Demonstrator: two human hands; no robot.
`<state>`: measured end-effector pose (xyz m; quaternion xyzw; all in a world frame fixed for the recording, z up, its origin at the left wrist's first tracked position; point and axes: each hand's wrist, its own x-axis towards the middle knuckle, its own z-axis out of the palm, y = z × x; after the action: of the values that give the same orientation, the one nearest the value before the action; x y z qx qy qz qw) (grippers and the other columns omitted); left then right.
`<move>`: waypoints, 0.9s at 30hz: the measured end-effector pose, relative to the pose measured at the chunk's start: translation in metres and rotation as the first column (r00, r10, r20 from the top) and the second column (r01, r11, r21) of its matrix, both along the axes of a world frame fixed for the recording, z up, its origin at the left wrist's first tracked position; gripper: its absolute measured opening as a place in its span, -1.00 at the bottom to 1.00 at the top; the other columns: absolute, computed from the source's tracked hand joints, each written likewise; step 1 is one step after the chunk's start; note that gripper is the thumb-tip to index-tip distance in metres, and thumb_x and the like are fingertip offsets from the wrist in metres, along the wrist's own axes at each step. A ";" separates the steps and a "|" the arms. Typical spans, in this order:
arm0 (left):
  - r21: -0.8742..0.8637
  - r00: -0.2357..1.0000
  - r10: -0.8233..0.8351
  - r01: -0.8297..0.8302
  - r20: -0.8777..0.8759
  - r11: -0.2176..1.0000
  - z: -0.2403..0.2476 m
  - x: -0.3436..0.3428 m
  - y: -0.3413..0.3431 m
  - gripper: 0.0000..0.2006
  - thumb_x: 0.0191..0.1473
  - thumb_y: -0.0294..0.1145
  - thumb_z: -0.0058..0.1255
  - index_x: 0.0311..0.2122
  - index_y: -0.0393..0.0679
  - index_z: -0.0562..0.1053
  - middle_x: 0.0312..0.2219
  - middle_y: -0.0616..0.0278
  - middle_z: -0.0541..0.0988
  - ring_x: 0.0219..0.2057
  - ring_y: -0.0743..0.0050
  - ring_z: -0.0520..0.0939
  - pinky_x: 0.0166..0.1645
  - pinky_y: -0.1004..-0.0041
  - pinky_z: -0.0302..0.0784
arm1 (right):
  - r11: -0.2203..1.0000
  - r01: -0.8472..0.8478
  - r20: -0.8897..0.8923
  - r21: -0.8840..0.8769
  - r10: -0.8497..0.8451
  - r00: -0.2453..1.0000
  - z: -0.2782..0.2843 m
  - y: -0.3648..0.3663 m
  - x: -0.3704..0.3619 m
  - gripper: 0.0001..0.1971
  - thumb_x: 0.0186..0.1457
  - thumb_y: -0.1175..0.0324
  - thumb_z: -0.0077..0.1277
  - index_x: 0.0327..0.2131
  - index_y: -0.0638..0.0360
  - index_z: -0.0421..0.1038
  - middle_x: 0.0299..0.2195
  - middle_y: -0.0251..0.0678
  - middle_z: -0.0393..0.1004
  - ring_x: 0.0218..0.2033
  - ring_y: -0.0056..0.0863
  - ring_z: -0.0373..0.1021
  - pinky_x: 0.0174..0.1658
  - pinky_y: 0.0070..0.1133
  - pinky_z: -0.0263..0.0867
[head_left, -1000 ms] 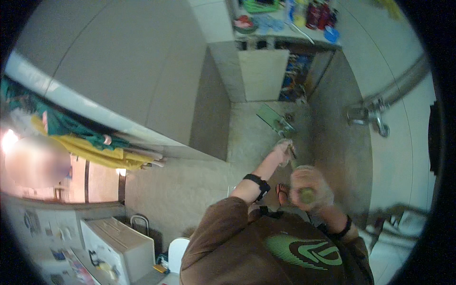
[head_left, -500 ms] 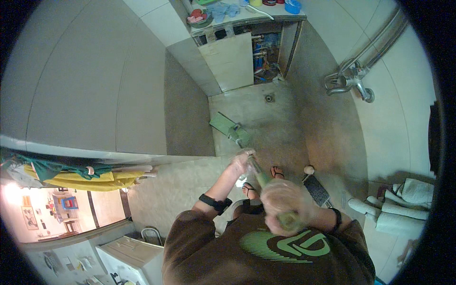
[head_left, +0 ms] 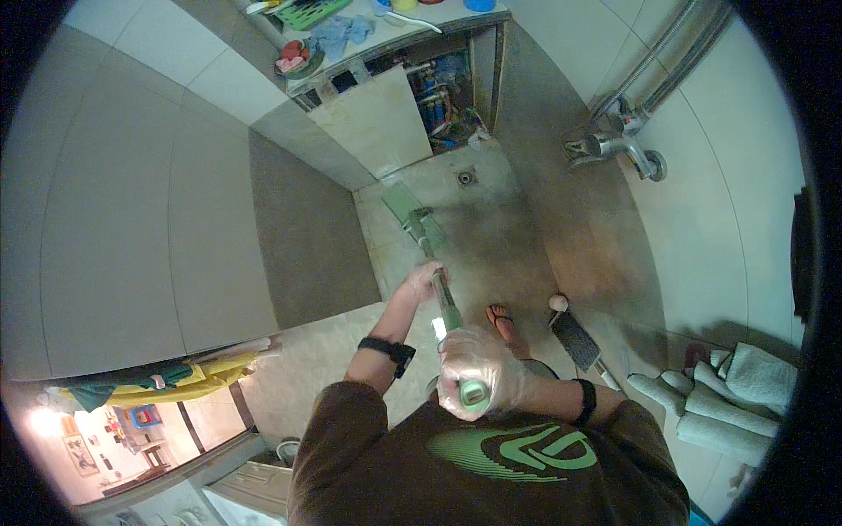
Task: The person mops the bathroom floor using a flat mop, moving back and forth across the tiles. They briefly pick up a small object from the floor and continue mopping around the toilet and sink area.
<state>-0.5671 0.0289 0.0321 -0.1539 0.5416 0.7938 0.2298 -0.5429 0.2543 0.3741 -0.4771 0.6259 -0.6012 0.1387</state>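
Two hands grasp one green flat-headed mop (head_left: 445,302): the left hand (head_left: 427,280) closes around the lower handle, the right hand (head_left: 489,368) around its top end. The mop's single head lies on the pale floor (head_left: 412,320), left of one round drain (head_left: 466,179). One dark-bristled brush (head_left: 575,340) lies right of the feet. Tiled walls enclose the room; one chrome faucet (head_left: 624,145) projects from the right wall.

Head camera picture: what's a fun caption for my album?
Left hand low, right hand high, both gripping one green mop!
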 end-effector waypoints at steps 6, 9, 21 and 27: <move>0.225 0.921 -0.033 -0.060 0.388 0.973 0.003 -0.056 0.070 -0.85 0.09 -0.24 -0.01 -0.36 -0.07 0.44 -0.40 0.22 0.55 -0.45 0.32 0.52 -0.29 0.29 0.47 | 0.996 0.062 -0.088 0.064 -0.056 0.994 0.014 0.052 -0.034 -0.78 -0.24 0.37 0.22 -0.62 0.02 0.30 -0.61 -0.38 0.30 -0.50 -0.30 0.31 -0.40 -0.38 0.21; 0.329 0.891 -0.010 -0.157 0.454 0.931 0.025 -0.060 0.099 -0.76 0.10 -0.21 0.04 -0.19 -0.11 0.45 -0.27 0.16 0.55 -0.33 0.27 0.54 -0.20 0.30 0.49 | 0.975 -0.097 -0.124 0.202 0.123 0.985 0.026 0.081 -0.047 -0.75 -0.16 0.32 0.22 -0.63 0.05 0.30 -0.61 -0.38 0.31 -0.47 -0.31 0.33 -0.40 -0.38 0.23; 0.108 0.951 -0.256 0.276 -0.174 0.955 0.010 -0.078 0.118 -0.69 0.08 -0.27 0.07 -0.10 -0.17 0.40 -0.33 0.10 0.55 -0.22 0.12 0.57 -0.04 0.23 0.48 | 0.959 -0.160 0.971 0.236 -0.236 0.017 0.093 0.148 -0.061 -0.06 -0.01 0.05 0.23 0.30 0.15 -0.12 0.30 0.05 -0.06 0.19 -0.16 0.22 0.13 -0.35 0.25; -0.244 0.853 -0.501 0.460 -0.145 0.853 -0.019 -0.049 0.094 -0.88 0.06 -0.46 -0.09 -0.26 -0.14 0.43 -0.49 0.21 0.42 -0.43 0.37 0.45 -0.37 0.30 0.39 | 0.782 -0.324 0.765 0.532 -0.608 -0.211 0.013 0.109 -0.020 -0.48 0.11 0.18 0.06 0.08 0.27 0.26 -0.37 -0.24 0.51 -0.35 -0.41 0.50 -0.40 -0.50 0.43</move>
<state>-0.6164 0.1229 0.0134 0.0465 0.6606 0.6632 0.3486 -0.5625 0.3635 0.3875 0.3220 0.4819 -0.5243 0.6239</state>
